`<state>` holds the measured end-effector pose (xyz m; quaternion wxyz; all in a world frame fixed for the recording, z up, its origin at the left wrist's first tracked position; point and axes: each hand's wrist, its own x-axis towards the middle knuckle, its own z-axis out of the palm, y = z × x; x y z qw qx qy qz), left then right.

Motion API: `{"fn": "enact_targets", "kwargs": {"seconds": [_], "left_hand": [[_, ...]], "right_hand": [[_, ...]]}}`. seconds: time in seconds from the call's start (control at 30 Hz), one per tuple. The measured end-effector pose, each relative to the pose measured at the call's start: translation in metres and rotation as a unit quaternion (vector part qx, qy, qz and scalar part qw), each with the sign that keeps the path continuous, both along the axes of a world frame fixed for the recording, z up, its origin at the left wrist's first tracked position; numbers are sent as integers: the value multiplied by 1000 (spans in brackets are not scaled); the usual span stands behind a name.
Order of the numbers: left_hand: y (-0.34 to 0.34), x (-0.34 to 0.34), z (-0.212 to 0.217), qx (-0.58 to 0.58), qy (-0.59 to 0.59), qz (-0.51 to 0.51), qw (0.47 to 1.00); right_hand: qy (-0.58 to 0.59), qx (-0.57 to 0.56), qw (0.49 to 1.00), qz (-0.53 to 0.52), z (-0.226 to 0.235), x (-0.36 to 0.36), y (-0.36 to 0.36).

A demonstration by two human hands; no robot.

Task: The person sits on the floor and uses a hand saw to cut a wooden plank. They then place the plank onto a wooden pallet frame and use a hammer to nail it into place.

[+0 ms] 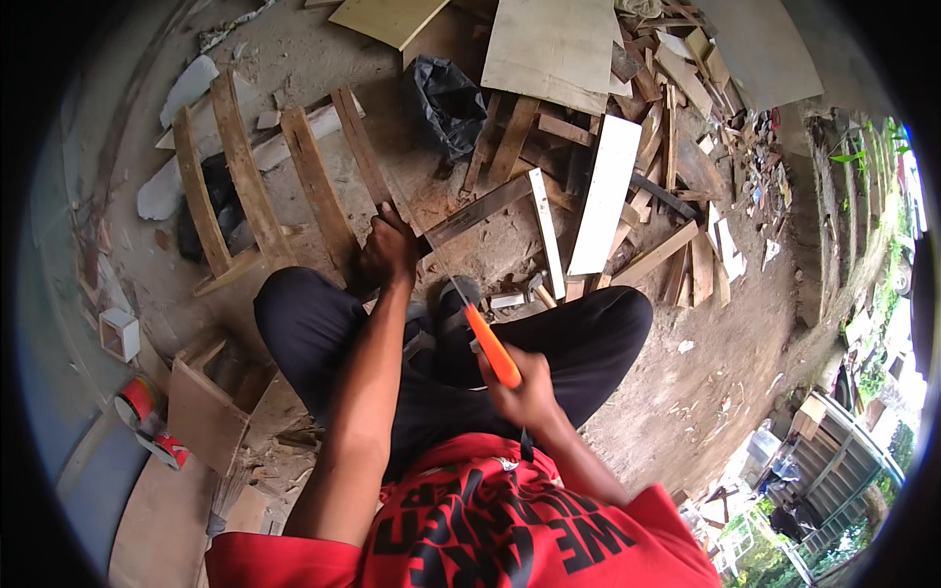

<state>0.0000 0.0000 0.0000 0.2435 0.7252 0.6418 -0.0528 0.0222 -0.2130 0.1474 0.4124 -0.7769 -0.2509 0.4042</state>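
My right hand (520, 384) is closed round the orange handle (493, 345) of a handsaw, above my crossed legs. The thin saw blade (453, 278) runs forward and to the left, past the end of a dark wooden board (480, 216). Close to that end my left hand (389, 247) is closed on wood where a slatted wooden frame (316, 181) meets the board; its fingertips are partly hidden. The frame's long slats reach away from me on the left. I cannot tell whether the blade is in the wood.
A black plastic bag (446, 106) lies ahead, near a plywood sheet (549, 51). Scrap wood (652, 176) is heaped at the right, with a long white board (606, 196) on it. A hammer (538, 288) lies by my right knee. Red tins (149, 423) and a wooden box (211, 407) stand left.
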Motion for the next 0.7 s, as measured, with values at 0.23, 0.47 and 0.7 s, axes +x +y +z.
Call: {"fn": "enact_targets", "kwargs": {"seconds": [0.23, 0.47, 0.7], "left_hand": [[7, 9, 10, -32, -8, -17, 999], [7, 7, 7, -16, -4, 15, 1000], [3, 5, -14, 47, -6, -1, 999]], "right_hand": [[-61, 17, 997, -49, -57, 14, 78], [-46, 44, 997, -44, 15, -38, -50], [-41, 1, 999, -13, 43, -28, -44]]}}
